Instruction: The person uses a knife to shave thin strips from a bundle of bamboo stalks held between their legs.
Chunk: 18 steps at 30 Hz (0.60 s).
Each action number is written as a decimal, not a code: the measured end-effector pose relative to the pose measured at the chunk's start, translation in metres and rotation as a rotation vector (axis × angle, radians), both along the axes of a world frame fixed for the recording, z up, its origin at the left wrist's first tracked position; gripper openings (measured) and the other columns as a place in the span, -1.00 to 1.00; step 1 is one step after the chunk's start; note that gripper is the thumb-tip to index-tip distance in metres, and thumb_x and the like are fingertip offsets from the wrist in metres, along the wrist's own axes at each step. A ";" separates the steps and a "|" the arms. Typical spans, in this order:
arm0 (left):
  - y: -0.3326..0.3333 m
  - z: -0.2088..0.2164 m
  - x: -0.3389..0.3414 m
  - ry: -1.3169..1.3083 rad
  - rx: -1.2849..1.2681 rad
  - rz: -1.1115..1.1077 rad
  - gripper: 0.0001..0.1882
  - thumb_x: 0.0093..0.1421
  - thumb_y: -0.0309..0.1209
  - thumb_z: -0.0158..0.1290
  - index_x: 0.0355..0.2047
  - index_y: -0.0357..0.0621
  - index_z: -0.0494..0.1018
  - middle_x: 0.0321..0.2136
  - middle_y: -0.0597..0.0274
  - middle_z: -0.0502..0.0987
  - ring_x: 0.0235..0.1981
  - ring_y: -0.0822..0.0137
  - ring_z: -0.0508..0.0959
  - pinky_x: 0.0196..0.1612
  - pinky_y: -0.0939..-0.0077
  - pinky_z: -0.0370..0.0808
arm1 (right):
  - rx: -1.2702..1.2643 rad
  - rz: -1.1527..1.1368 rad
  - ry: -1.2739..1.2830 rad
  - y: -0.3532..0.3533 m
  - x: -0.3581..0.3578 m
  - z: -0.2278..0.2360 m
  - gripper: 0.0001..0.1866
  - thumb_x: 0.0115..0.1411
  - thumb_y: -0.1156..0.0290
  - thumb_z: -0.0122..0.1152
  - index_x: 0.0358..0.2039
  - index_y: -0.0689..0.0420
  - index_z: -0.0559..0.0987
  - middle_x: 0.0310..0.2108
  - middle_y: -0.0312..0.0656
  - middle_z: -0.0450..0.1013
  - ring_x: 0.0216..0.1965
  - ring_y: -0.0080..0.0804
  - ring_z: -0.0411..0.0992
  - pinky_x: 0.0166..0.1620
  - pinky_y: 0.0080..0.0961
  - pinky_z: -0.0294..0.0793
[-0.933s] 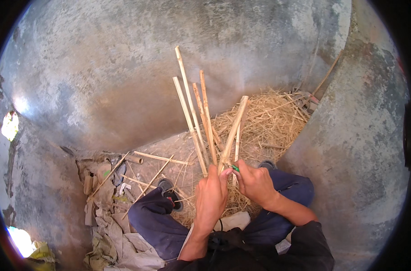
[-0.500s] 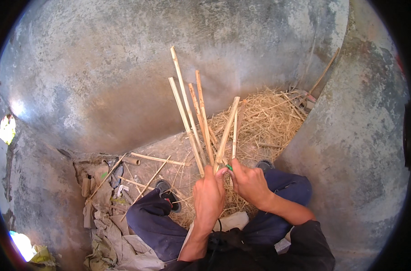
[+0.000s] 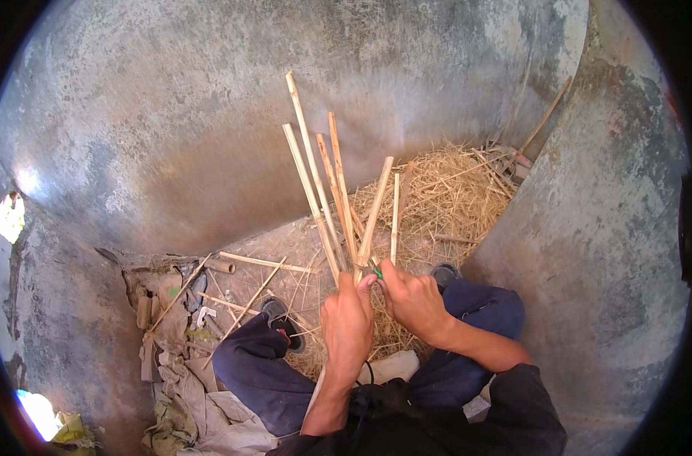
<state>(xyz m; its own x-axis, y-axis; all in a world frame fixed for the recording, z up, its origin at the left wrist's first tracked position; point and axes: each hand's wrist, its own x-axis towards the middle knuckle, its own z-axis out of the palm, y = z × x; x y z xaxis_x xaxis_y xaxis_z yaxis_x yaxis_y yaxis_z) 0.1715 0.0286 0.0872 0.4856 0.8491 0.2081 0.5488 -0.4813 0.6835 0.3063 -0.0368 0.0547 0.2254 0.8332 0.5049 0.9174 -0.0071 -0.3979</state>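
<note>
Several pale cane sticks fan upward in front of me. My left hand [image 3: 347, 323] is closed at the lower end of a thick split cane stick [image 3: 376, 209], its thumb toward my right hand. Close on the right, my right hand [image 3: 416, 308] is also closed, with a small green thing [image 3: 377, 273] showing at its fingertips; its kind is not clear. A thinner stick [image 3: 395, 216] rises just behind the right fingers. Left of the thick one stand a long pale stick [image 3: 308, 182] and a browner stick [image 3: 337, 167]; my hands hide their lower ends.
A heap of straw and shavings [image 3: 452, 201] lies against the grey wall [image 3: 247, 114]. Thin sticks [image 3: 262, 262], a short tube of cane [image 3: 223, 267] and crumpled sacking [image 3: 209, 403] lie on the left. My bent legs [image 3: 258, 376] frame the work; another wall curves along the right.
Both hands have shifted slightly left and up in the picture, still close together. The thick cane stick's top has swung a little left; the surroundings have shifted slightly too.
</note>
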 end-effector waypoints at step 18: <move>0.003 -0.003 0.000 0.000 0.000 -0.009 -0.66 0.53 -0.23 0.04 -0.25 -0.32 0.44 -0.54 -0.41 0.56 -0.42 -0.47 0.60 -0.39 -0.31 0.41 | 0.007 0.109 0.152 0.010 0.003 -0.006 -0.73 0.37 0.50 0.23 0.01 0.28 0.41 -0.52 0.14 0.54 -0.45 0.23 0.58 -0.43 0.04 0.54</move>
<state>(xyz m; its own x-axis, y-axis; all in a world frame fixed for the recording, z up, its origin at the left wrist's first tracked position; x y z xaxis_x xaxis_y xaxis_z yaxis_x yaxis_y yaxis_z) 0.1718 0.0313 0.0843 0.4931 0.8447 0.2081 0.5446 -0.4862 0.6834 0.3095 -0.0268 0.0488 0.2081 0.8537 0.4774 0.8418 0.0922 -0.5318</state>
